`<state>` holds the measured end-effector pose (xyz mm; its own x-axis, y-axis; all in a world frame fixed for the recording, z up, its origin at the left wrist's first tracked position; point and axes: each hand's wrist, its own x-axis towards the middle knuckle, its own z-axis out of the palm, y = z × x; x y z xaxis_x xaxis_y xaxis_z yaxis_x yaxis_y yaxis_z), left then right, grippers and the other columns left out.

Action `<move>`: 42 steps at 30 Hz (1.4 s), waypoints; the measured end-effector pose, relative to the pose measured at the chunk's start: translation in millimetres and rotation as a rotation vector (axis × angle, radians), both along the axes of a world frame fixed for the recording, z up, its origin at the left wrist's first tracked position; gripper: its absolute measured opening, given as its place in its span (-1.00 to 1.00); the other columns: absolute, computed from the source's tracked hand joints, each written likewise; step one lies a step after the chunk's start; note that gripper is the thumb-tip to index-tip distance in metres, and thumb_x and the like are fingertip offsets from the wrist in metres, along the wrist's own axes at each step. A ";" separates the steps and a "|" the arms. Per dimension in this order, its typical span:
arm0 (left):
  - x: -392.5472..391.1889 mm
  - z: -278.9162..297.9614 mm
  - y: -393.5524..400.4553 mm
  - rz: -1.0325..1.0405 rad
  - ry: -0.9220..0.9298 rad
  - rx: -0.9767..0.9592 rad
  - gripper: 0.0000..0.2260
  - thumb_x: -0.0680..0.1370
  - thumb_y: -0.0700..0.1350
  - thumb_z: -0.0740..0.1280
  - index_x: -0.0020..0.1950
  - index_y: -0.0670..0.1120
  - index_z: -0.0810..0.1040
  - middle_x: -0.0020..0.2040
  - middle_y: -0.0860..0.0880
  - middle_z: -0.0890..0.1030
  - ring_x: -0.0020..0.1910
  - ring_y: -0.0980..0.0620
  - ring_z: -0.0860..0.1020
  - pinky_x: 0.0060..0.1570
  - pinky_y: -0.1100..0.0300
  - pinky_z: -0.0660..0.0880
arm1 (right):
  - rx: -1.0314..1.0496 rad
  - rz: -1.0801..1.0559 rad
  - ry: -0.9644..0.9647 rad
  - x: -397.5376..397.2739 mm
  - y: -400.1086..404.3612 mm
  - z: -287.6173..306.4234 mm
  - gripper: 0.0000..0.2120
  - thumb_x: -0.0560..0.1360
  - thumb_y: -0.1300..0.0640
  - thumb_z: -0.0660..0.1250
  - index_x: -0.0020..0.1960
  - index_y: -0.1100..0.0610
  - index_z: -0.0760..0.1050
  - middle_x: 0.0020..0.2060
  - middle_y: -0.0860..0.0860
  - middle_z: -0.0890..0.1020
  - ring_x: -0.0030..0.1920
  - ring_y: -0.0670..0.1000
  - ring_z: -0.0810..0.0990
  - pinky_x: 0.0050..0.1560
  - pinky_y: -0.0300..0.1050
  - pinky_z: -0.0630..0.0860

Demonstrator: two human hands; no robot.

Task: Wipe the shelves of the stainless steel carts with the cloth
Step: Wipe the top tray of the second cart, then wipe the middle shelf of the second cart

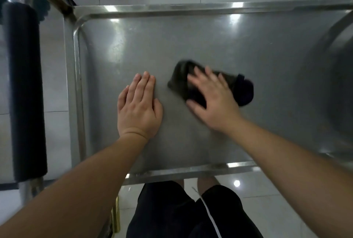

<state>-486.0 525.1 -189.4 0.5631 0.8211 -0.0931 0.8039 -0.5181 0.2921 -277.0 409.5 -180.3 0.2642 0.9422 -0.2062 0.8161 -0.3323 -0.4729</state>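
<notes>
Here the right hand (214, 102) presses the dark cloth (210, 87) onto the cart shelf (267, 50), fingers (210, 77) spread; the left hand (138, 106) lies flat beside it, fingers together

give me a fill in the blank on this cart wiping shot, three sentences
1. The dark cloth lies under the ____ hand.
2. The left hand rests flat on the cart's top ____.
3. The foam-covered handle stands at the cart's ____ end.

Missing words: right; shelf; left
</notes>
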 end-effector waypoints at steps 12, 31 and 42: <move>11.4 33.0 -10.0 -0.013 0.192 -0.114 -0.44 0.73 0.13 0.08 0.71 -0.03 0.19 0.72 -0.01 0.16 0.70 -0.01 0.07 0.63 0.02 -0.04 | -0.162 0.237 0.089 -103.1 -163.0 17.9 -0.33 0.58 -0.01 0.36 0.64 -0.17 0.21 0.66 -0.24 0.11 0.67 -0.11 -0.08 0.66 0.01 -0.15; -44.6 135.8 -225.0 0.015 0.296 -0.285 -0.56 0.66 0.16 0.13 0.49 0.03 0.41 0.50 0.04 0.44 0.46 -0.06 0.43 0.37 -0.06 0.38 | -0.458 -0.017 0.164 -59.7 -236.6 112.0 -0.51 0.60 0.07 0.31 0.51 -0.01 0.35 0.41 0.06 0.50 0.39 0.19 0.45 0.29 0.10 0.50; -92.1 165.0 -329.7 0.017 0.253 -0.262 -0.48 0.66 0.17 0.12 0.60 0.04 0.31 0.56 0.03 0.38 0.53 -0.05 0.35 0.51 -0.09 0.31 | -0.505 -0.091 0.266 -100.3 -314.6 155.2 -0.60 0.62 0.02 0.34 0.42 0.06 0.41 0.23 0.11 0.59 0.14 0.15 0.61 0.16 0.07 0.59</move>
